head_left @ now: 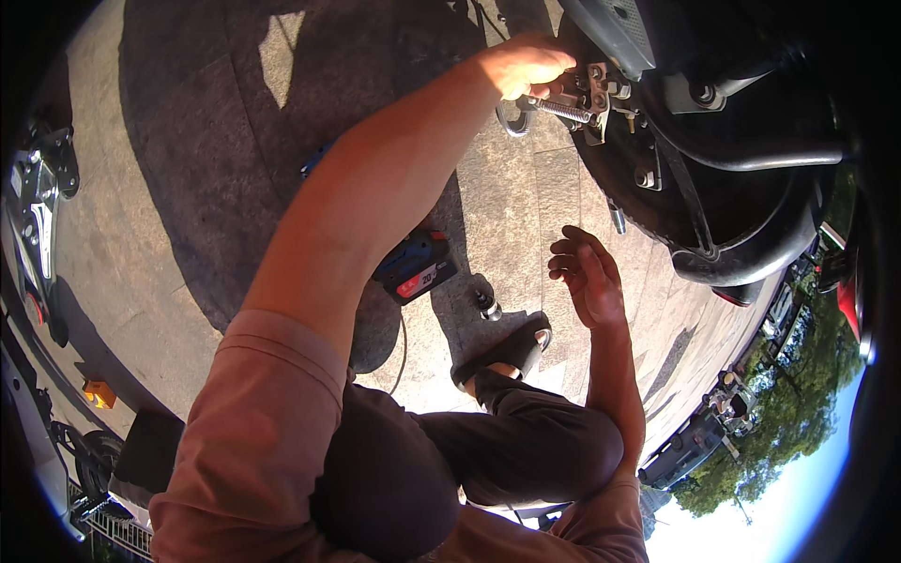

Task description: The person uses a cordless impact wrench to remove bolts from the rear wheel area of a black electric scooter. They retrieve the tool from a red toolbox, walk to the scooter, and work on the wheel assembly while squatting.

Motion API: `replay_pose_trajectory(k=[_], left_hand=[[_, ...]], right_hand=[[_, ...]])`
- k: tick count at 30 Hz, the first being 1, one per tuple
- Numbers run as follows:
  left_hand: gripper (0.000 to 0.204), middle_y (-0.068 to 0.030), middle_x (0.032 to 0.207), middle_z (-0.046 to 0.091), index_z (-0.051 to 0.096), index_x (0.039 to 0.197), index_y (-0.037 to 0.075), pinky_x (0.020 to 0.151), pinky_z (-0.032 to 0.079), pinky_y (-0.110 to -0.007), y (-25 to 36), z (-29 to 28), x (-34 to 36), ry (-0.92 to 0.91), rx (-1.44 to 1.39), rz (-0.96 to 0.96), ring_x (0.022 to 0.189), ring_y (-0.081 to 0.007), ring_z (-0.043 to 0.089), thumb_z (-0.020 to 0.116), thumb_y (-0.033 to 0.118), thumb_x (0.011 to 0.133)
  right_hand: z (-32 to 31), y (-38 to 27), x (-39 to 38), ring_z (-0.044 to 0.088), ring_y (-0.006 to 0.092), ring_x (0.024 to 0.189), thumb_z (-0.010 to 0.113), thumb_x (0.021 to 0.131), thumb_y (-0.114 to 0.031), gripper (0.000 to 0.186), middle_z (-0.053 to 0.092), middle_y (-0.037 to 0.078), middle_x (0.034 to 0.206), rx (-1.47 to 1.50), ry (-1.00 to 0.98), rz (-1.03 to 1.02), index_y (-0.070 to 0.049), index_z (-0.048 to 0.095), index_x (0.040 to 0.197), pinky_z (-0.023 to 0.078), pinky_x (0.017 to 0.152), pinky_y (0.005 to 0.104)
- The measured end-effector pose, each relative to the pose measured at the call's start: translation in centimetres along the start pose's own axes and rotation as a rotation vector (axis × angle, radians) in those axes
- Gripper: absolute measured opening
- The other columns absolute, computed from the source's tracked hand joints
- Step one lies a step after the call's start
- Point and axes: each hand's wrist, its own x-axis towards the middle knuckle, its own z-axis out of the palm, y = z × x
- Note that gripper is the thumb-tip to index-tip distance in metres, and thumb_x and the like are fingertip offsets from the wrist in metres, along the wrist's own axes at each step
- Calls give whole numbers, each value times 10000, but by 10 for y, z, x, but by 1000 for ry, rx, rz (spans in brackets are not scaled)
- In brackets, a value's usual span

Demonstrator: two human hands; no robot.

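Note:
My left hand (527, 68) reaches to the underside of a two-wheeler, its fingers bent and closed beside a metal bracket (598, 89) with bolts. What sits between the fingertips is hidden. A coil spring (565, 111) runs just below the fingers to the bracket. My right hand (593, 281) hovers over the paving with fingers half curled and apart, and nothing shows in it. Under my left forearm lies a cordless power tool's battery pack (419, 270), black and red, on a blue body. A dark metal socket-like piece (487, 305) rests near my foot.
The wheel (648, 202) and a curved exhaust pipe (751, 258) fill the right side. A small metal cylinder (617, 218) lies by the tyre. At the far left stand metal vehicle parts (39, 220) and an orange box (99, 393). My sandalled foot (516, 355) is below.

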Motion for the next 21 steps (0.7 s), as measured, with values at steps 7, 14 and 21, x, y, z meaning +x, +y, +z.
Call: replay_pose_trajectory(k=[7,14,21], left_hand=[[104,1,750,572,630,887,106,452,395,-245,-20,-11,40,-65,61,119,615,-101,506,573,191,908],[194,-26,761,611,587,1018,73,410,415,-230,-9,-24,29,-42,180,163,554,-105,537,633,142,843],[256,-15,780,578,576,1063,69,451,450,-231,5,-28,25,-61,295,127,587,-116,531,645,182,844]], right_hand=[[-1,1,-2,612,177,816,449,979,-185,345,616,132,995,16,-5,-16,34,475,1245,499,724,289],[-3,-2,-5,621,175,816,464,975,-198,354,624,124,994,28,-11,-29,27,480,1248,511,727,285],[-4,-2,-10,621,171,825,480,968,-210,364,627,119,997,29,4,-43,25,483,1246,514,734,286]])
